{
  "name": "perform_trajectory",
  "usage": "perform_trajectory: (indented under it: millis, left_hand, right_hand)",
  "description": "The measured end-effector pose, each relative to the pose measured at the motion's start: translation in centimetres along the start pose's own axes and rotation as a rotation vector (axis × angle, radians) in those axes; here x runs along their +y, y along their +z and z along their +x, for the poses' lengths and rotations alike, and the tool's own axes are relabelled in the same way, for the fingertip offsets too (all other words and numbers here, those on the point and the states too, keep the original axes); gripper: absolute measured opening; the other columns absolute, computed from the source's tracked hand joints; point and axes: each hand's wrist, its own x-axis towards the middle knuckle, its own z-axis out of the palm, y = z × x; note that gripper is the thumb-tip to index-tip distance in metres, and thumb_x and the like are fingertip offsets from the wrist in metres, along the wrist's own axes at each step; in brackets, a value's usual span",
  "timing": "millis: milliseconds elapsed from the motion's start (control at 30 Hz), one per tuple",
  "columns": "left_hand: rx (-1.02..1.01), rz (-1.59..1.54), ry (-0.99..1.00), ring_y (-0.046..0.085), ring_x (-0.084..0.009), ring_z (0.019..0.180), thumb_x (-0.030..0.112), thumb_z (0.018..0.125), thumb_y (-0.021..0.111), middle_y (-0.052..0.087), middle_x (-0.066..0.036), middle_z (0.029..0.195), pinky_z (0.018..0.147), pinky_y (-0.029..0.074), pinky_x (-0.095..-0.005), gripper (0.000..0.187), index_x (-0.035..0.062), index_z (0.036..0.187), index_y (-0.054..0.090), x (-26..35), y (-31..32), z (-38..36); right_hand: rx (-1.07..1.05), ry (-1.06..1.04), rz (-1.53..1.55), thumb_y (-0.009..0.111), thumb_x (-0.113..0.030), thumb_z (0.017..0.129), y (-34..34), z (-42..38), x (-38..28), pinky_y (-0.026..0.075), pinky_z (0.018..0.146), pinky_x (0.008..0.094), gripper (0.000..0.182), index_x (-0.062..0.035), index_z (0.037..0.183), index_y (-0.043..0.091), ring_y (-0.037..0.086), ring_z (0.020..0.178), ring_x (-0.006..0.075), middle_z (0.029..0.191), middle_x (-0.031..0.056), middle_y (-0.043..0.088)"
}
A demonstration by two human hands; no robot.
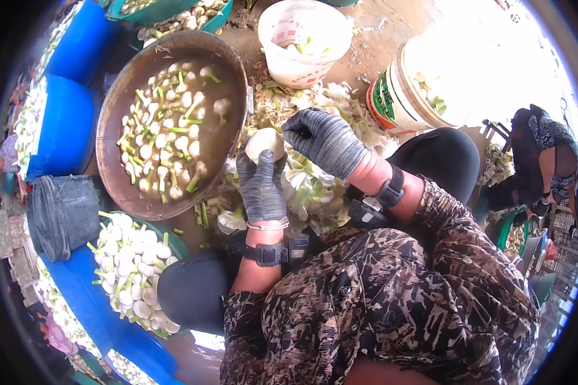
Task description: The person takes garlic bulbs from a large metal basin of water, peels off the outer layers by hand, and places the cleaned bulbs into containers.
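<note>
In the middle of the head view, my left hand (262,186), in a grey knit glove, is wrapped round a pale garlic bulb (264,145). My right hand (327,141), gloved alike, hovers just right of the bulb with its fingers curled together. Whatever may be between those fingers is hidden. Below both hands lies a heap of stripped garlic skins (311,186). To the left stands a wide brown basin (112,183) of murky water, where many garlic bulbs with short green stems (167,131) float.
A white bucket (298,64) with green trimmings stands ahead, and a larger pail (392,96) tilts at the right. Trimmed garlic (135,269) fills a tub beside my left knee. Blue tubs (61,128) and a dark bucket (67,215) line the left. Another person's legs (526,160) are at far right.
</note>
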Motion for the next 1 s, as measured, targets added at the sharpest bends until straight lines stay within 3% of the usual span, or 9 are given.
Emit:
perform_trajectory:
  millis: [67, 233, 400, 533, 667, 733, 867, 933, 1000]
  left_hand:
    - [0.024, 0.167, 0.040, 0.053, -0.0228, 0.114, 0.008, 0.090, 0.062, 0.051, -0.008, 0.127, 0.090, 0.053, -0.0381, 0.042, 0.0110, 0.129, 0.047, -0.2, 0.8, -0.5]
    - [0.012, 0.365, 0.085, 0.053, -0.0224, 0.115, 0.007, 0.091, 0.058, 0.051, -0.007, 0.127, 0.093, 0.051, -0.0368, 0.040, 0.0101, 0.129, 0.046, -1.0, 1.2, -0.9]
    - [-0.214, 0.026, -0.052, 0.053, -0.0254, 0.115, 0.014, 0.094, 0.056, 0.050, -0.012, 0.129, 0.097, 0.050, -0.0430, 0.038, 0.0039, 0.129, 0.045, 0.0, 1.3, -0.3]
    - [-0.186, -0.285, -0.283, 0.055, -0.0281, 0.111, 0.023, 0.097, 0.054, 0.055, -0.016, 0.123, 0.095, 0.052, -0.0464, 0.039, 0.0007, 0.128, 0.048, 0.9, -0.3, 0.4]
    - [-0.176, -0.212, -0.231, 0.058, -0.0278, 0.107, 0.029, 0.100, 0.046, 0.057, -0.016, 0.121, 0.096, 0.050, -0.0457, 0.040, 0.0009, 0.128, 0.048, 0.9, -0.7, 1.6]
    - [-0.201, -0.173, -0.231, 0.056, -0.0279, 0.110, 0.031, 0.100, 0.045, 0.056, -0.017, 0.122, 0.097, 0.048, -0.0447, 0.042, 0.0007, 0.128, 0.048, 0.8, -0.1, 1.5]
    - [-0.163, -0.277, -0.360, 0.057, -0.0237, 0.102, 0.035, 0.092, 0.060, 0.055, -0.012, 0.118, 0.093, 0.051, -0.0392, 0.043, 0.0047, 0.121, 0.051, 0.2, 2.5, 1.0]
    - [-0.266, 0.165, -0.160, 0.057, -0.0207, 0.097, 0.033, 0.088, 0.065, 0.055, -0.008, 0.112, 0.086, 0.053, -0.0384, 0.045, 0.0048, 0.120, 0.051, -0.2, 2.2, 0.8]
    - [-0.168, 0.127, -0.146, 0.059, -0.0169, 0.087, 0.026, 0.088, 0.065, 0.057, -0.004, 0.098, 0.080, 0.055, -0.0382, 0.039, 0.0053, 0.119, 0.053, 0.1, 2.5, 0.7]
  right_hand:
    - [-0.050, -0.043, -0.114, 0.069, -0.014, 0.083, -0.4, -0.3, -0.1, 0.050, 0.061, 0.0338, 0.013, -0.0031, 0.087, 0.064, 0.060, 0.063, 0.0244, 0.072, 0.0119, 0.063]
    - [0.026, -0.046, -0.204, 0.066, -0.012, 0.079, -0.2, -0.5, 0.4, 0.049, 0.061, 0.0391, 0.013, -0.0021, 0.077, 0.058, 0.060, 0.064, 0.0342, 0.070, 0.0170, 0.060]
    - [-0.022, 0.130, -0.003, 0.062, -0.021, 0.078, -1.2, 0.4, 1.7, 0.052, 0.068, 0.0441, 0.017, -0.0042, 0.082, 0.064, 0.064, 0.072, 0.0376, 0.076, 0.0188, 0.065]
    - [0.161, 0.237, -0.400, 0.060, -0.022, 0.081, -3.0, 2.4, 6.7, 0.052, 0.071, 0.0439, 0.018, -0.0042, 0.082, 0.066, 0.064, 0.076, 0.0371, 0.080, 0.0188, 0.066]
    - [0.121, 0.149, -0.274, 0.063, -0.025, 0.083, -5.0, 2.3, 5.1, 0.052, 0.075, 0.0430, 0.024, -0.0036, 0.094, 0.066, 0.065, 0.082, 0.0361, 0.087, 0.0195, 0.067]
    - [0.175, -0.239, -0.043, 0.068, -0.031, 0.082, -4.8, 1.0, 1.6, 0.052, 0.075, 0.0426, 0.032, -0.0053, 0.102, 0.066, 0.066, 0.083, 0.0350, 0.091, 0.0174, 0.067]
    - [-0.043, -0.015, 0.191, 0.067, -0.016, 0.084, -2.4, -0.6, 0.3, 0.053, 0.071, 0.0366, 0.020, -0.0046, 0.101, 0.063, 0.067, 0.078, 0.0287, 0.084, 0.0140, 0.067]
    - [-0.066, 0.079, 0.242, 0.065, -0.013, 0.086, -2.7, -0.6, 0.1, 0.052, 0.069, 0.0341, 0.014, -0.0038, 0.096, 0.062, 0.066, 0.074, 0.0253, 0.080, 0.0130, 0.066]
    - [0.078, -0.005, 0.398, 0.064, -0.013, 0.087, -2.1, 0.2, 4.3, 0.051, 0.068, 0.0330, 0.012, -0.0038, 0.094, 0.062, 0.064, 0.071, 0.0227, 0.078, 0.0121, 0.065]
